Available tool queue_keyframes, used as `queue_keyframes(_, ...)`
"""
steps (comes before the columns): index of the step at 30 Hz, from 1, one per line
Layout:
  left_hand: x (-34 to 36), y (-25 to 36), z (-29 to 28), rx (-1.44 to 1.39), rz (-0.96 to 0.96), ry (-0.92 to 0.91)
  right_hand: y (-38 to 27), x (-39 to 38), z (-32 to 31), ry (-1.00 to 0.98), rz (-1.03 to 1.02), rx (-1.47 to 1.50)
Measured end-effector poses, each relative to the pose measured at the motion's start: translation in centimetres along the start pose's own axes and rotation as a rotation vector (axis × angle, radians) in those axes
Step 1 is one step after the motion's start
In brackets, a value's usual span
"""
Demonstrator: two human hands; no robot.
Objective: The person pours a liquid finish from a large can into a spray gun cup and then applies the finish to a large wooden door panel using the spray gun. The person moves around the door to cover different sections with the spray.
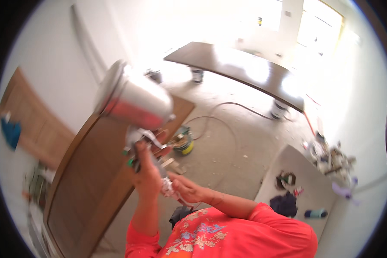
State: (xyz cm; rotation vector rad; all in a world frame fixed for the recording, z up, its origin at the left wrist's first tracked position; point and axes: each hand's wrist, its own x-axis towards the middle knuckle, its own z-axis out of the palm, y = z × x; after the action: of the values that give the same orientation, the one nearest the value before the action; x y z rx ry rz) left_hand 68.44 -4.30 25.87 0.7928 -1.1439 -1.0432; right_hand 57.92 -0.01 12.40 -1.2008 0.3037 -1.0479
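A spray gun with a large silver cup (135,101) is tilted in front of me at the left of the head view. My left hand (148,174) is closed around the gun's handle, its fingers up by the silver trigger (152,138). Lower down, my right hand (185,189) wraps the base of the handle, where a whitish, paint-crusted fitting (167,188) shows between the hands. A brown door panel (94,176) leans or stands just behind and below the gun; its exact support is hidden. The gun is slightly blurred.
A dark glossy panel (232,64) rests on buckets (279,109) farther off. A hose (228,103) curves over the floor near an open yellow-banded bucket (184,146). On the right lie a pale board (266,185) bearing dark cloth and a rubble heap (331,161). A light wooden panel (34,120) leans left.
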Motion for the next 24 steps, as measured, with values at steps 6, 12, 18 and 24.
queue_keyframes(6, 3.3, -0.9, -3.9, -0.08, -0.02, -0.172, 0.4, 4.9, 1.3, 0.088, -0.109, -0.476)
queue_keyframes(12, 8.7, -2.1, -10.7, -0.11, -0.081, -0.385, 5.6, 10.2, 3.8, 0.42, -0.248, -0.716)
queue_keyframes(18, 12.6, 2.7, -12.6, -0.176, -0.047, -0.38, 8.1, 12.8, 6.0, 0.252, -0.14, -0.264)
queue_keyframes(24, 19.4, 10.1, -13.0, -0.054, 0.079, -0.317, 25.3, -3.8, 2.2, 0.508, 0.404, -0.982)
